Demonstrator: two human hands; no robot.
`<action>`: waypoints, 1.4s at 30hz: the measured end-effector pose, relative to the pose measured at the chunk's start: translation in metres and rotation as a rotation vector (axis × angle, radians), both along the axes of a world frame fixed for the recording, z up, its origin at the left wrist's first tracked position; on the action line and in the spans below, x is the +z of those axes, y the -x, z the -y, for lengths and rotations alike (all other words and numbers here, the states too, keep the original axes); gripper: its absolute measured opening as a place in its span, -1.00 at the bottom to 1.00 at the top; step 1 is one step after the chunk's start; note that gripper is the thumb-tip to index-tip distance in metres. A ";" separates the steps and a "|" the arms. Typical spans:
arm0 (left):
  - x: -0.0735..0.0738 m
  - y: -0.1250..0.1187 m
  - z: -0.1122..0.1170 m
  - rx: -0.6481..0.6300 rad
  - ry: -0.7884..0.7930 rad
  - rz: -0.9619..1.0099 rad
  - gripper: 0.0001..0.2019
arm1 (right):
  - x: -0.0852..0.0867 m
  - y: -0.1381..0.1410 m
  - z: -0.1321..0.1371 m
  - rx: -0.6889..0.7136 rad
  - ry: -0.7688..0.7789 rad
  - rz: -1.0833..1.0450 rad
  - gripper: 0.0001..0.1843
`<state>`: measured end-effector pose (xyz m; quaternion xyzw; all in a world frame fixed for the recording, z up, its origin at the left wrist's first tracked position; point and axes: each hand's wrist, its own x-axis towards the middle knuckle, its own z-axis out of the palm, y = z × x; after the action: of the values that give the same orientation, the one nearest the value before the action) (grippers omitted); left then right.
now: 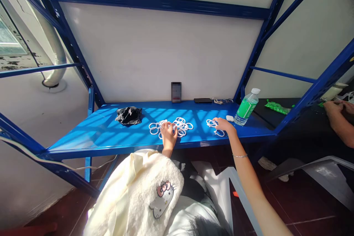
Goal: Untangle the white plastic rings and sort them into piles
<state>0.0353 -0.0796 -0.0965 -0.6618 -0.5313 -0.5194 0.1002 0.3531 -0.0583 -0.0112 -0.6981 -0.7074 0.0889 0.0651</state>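
Note:
On the blue shelf a loose pile of white rings (181,125) lies in front of me; whether they are plastic rings or hair ties is too small to tell. My left hand (168,135) rests at the left side of this pile, with bent fingers closed on a ring. Farther right lies a smaller group of white rings (219,133). My right hand (224,125), a thin bracelet on its wrist, pinches a white ring (211,122) at that group's left end. The fingers partly hide the rings they hold.
A crumpled black plastic bag (129,115) lies left. A phone (176,92) stands against the wall, beside a flat black device (202,100) and cable (221,101). A white case (229,118) and water bottle (246,107) are right. Another person's hands (336,108) work far right.

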 end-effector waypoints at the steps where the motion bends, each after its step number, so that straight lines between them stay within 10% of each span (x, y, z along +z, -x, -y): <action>1: 0.000 0.000 0.000 -0.007 0.007 0.007 -0.91 | 0.000 0.000 0.000 0.000 -0.004 -0.004 -0.47; 8: 0.006 0.000 0.003 -0.058 -0.022 -0.007 -0.91 | 0.008 0.020 0.004 0.056 -0.153 -0.082 -0.50; 22: 0.014 -0.001 0.006 -0.173 -0.072 -0.104 -0.83 | -0.018 0.124 0.024 0.609 -0.463 -0.288 -0.62; 42: 0.013 0.001 0.004 -0.265 -0.121 -0.118 -0.89 | -0.033 0.126 0.015 0.696 -0.525 -0.336 -0.53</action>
<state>0.0339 -0.0835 -0.0837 -0.7481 -0.4003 -0.5195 0.1014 0.2275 -0.0734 -0.0443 -0.3550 -0.8778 0.0353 0.3197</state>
